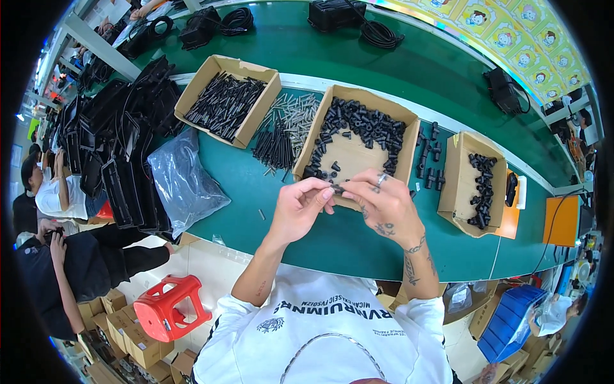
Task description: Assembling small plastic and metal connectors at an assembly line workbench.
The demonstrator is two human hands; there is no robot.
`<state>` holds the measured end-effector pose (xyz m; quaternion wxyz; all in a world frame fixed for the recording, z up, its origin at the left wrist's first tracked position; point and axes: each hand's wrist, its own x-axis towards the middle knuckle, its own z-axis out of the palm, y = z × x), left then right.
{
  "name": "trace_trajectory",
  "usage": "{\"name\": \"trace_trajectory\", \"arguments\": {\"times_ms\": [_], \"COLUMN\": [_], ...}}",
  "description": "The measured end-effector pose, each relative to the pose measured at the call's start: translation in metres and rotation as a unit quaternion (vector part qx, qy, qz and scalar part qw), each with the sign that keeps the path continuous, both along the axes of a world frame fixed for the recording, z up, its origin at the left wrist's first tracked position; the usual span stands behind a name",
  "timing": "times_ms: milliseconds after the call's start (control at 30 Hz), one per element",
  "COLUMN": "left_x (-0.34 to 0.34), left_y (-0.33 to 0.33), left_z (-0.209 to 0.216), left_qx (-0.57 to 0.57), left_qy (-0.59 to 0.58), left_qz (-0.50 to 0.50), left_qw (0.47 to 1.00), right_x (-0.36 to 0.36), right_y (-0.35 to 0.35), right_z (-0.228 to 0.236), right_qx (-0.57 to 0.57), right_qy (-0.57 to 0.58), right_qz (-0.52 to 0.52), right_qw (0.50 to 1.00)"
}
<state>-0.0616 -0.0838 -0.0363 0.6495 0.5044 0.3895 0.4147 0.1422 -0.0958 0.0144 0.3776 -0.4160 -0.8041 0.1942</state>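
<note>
My left hand (pixel 299 208) and my right hand (pixel 387 203) meet over the near edge of a cardboard box. Both are closed in a pinch on a small black plastic fitting (pixel 337 189), mostly hidden by the fingertips. Many black T-shaped fittings (pixel 364 115) lie heaped along the sides of that middle box (pixel 352 153), with bare cardboard between them. Left of it are loose silver pins (pixel 300 115) and black rods (pixel 275 147) on the green table. Several joined black fittings (pixel 430 153) lie right of the middle box.
A box of dark rods (pixel 259 118) stands at left, and another box (pixel 452 179) holds black fittings at right. A grey plastic bag (pixel 185 179) lies beside stacked black housings (pixel 121 185). Cabled black units (pixel 332 14) sit on the far green surface. A red stool (pixel 157 317) stands below left.
</note>
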Motion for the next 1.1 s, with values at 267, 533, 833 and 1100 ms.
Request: {"name": "trace_trajectory", "arguments": {"times_ms": [267, 533, 833, 1100], "left_x": [0.003, -0.002, -0.005, -0.006], "left_y": [-0.006, -0.009, -0.010, -0.011], "left_z": [-0.025, -0.027, -0.023, -0.023], "left_qx": [-0.134, -0.149, -0.086, -0.066], "left_qy": [-0.304, -0.411, -0.370, -0.314], "left_qz": [-0.056, -0.105, -0.129, -0.111], "left_qw": [0.942, 0.893, 0.916, 0.940], "right_x": [-0.013, 0.002, -0.002, -0.003], "right_y": [-0.001, -0.001, -0.009, -0.011], "right_z": [0.014, 0.040, 0.048, 0.051], "right_qx": [0.037, -0.090, -0.066, -0.093], "right_qy": [0.084, 0.072, 0.094, 0.063], "right_qz": [0.025, -0.001, -0.001, 0.004], "right_qw": [0.995, 0.993, 0.993, 0.994]}}
